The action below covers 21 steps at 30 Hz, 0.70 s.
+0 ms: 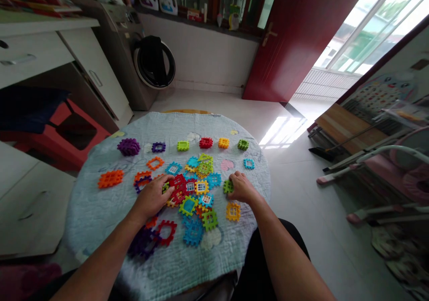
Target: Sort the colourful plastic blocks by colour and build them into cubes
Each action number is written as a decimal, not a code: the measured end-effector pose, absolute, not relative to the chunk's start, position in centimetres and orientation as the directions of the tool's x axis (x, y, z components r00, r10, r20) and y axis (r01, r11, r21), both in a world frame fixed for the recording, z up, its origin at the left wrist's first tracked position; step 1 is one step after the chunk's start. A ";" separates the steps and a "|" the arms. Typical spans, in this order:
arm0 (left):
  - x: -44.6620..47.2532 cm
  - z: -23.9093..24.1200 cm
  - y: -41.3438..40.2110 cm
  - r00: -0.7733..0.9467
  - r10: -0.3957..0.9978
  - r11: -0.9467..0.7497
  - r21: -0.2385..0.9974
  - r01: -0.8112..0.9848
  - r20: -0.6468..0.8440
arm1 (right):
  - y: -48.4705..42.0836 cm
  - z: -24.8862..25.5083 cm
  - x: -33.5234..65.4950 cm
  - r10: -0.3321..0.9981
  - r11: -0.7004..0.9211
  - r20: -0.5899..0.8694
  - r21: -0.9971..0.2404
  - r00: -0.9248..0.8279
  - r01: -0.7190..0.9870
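A round table under a pale blue quilted cloth (100,211) holds several bright plastic interlocking tiles. Most lie in a heap (194,189) at the middle. My left hand (152,197) rests on the heap's left side, fingers curled over a green and red tile (167,185). My right hand (241,187) is at the heap's right edge, fingers pinched on a green tile (228,186). A yellow tile (233,211) lies just below that hand. Along the far edge sit a purple stack (128,146) and single green, red, orange and green pieces.
An orange tile (110,178) lies alone at the left. White cabinets (30,55) and a red stool (73,133) stand to the left, a washing machine (152,66) behind. A red door (301,32) is at the back; pink furniture (395,175) stands at the right.
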State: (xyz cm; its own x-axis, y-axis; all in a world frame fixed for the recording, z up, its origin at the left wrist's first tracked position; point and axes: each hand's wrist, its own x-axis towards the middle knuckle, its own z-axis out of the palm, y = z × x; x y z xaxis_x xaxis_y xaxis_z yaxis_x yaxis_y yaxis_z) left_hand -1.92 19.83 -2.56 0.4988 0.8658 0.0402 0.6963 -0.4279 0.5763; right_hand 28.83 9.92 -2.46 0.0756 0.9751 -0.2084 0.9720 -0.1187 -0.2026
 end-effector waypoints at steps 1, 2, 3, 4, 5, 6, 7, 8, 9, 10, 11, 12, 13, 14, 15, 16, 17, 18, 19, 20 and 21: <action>-2.0 -2.7 19.9 0.498 0.866 -0.429 0.579 0.693 0.044 | 10.4 -2.3 29.6 0.978 -0.133 -0.187 -0.215 0.093 0.968; -2.0 -2.9 20.0 0.496 0.867 -0.428 0.581 0.692 0.047 | 11.1 -2.1 30.6 0.979 -0.154 -0.165 -0.225 0.118 0.962; -2.1 -3.1 20.0 0.492 0.869 -0.425 0.582 0.693 0.048 | 11.9 -1.8 31.8 0.979 -0.178 -0.140 -0.230 0.149 0.957; -2.2 -3.2 20.1 0.487 0.872 -0.420 0.582 0.696 0.046 | 12.8 -1.6 33.2 0.976 -0.205 -0.125 -0.226 0.180 0.953; -2.3 -3.3 20.2 0.482 0.875 -0.414 0.581 0.701 0.043 | 13.8 -1.3 34.6 0.972 -0.226 -0.115 -0.213 0.206 0.950; -2.3 -3.4 20.2 0.478 0.878 -0.409 0.579 0.705 0.038 | 14.9 -1.0 35.9 0.968 -0.245 -0.103 -0.203 0.228 0.948; -2.4 -3.4 20.2 0.476 0.879 -0.405 0.578 0.709 0.033 | 16.0 -0.8 37.3 0.962 -0.272 -0.094 -0.191 0.258 0.943; -2.5 -3.4 20.3 0.476 0.879 -0.403 0.575 0.712 0.027 | 17.0 -0.5 38.5 0.957 -0.290 -0.082 -0.179 0.279 0.940; -2.6 -3.4 20.3 0.476 0.879 -0.402 0.573 0.715 0.023 | 18.1 -0.3 39.6 0.952 -0.306 -0.060 -0.170 0.300 0.937; -2.6 -3.4 20.4 0.477 0.879 -0.401 0.571 0.716 0.019 | 19.1 -0.2 40.6 0.948 -0.317 -0.041 -0.166 0.315 0.934; -2.7 -3.3 20.4 0.477 0.879 -0.400 0.570 0.717 0.017 | 19.9 -0.1 41.4 0.946 -0.324 -0.028 -0.163 0.324 0.932; -2.7 -3.3 20.5 0.475 0.880 -0.398 0.570 0.719 0.015 | 20.8 -0.1 42.1 0.943 -0.330 -0.017 -0.160 0.331 0.931; -2.8 -3.2 20.5 0.473 0.881 -0.396 0.570 0.720 0.014 | 21.5 -0.1 42.6 0.941 -0.335 -0.012 -0.154 0.337 0.930; -2.8 -3.2 20.5 0.470 0.882 -0.392 0.570 0.722 0.012 | 22.1 -0.2 43.0 0.940 -0.339 -0.013 -0.147 0.341 0.929; -2.8 -3.2 20.6 0.469 0.883 -0.389 0.571 0.723 0.008 | 22.7 -0.3 43.3 0.939 -0.342 -0.018 -0.139 0.343 0.929; -2.8 -3.2 20.6 0.465 0.885 -0.383 0.572 0.725 0.004 | 23.2 -0.5 43.6 0.939 -0.343 -0.028 -0.132 0.343 0.930; -2.8 -3.2 20.6 0.461 0.888 -0.379 0.573 0.726 0.002 | 23.6 -0.6 43.8 0.940 -0.341 -0.040 -0.126 0.339 0.932; -2.8 -3.2 20.6 0.458 0.889 -0.375 0.575 0.727 0.001 | 24.1 -0.8 44.0 0.942 -0.336 -0.054 -0.123 0.331 0.934; -2.8 -3.3 20.5 0.454 0.891 -0.371 0.577 0.728 0.000 | 24.4 -1.0 44.2 0.944 -0.330 -0.068 -0.122 0.324 0.936; -2.8 -3.3 20.5 0.451 0.893 -0.367 0.578 0.729 -0.002 | 24.8 -1.1 44.4 0.945 -0.325 -0.081 -0.122 0.317 0.938; -2.8 -3.3 20.5 0.447 0.894 -0.363 0.577 0.731 -0.004 | 25.1 -1.3 44.6 0.946 -0.320 -0.093 -0.121 0.310 0.940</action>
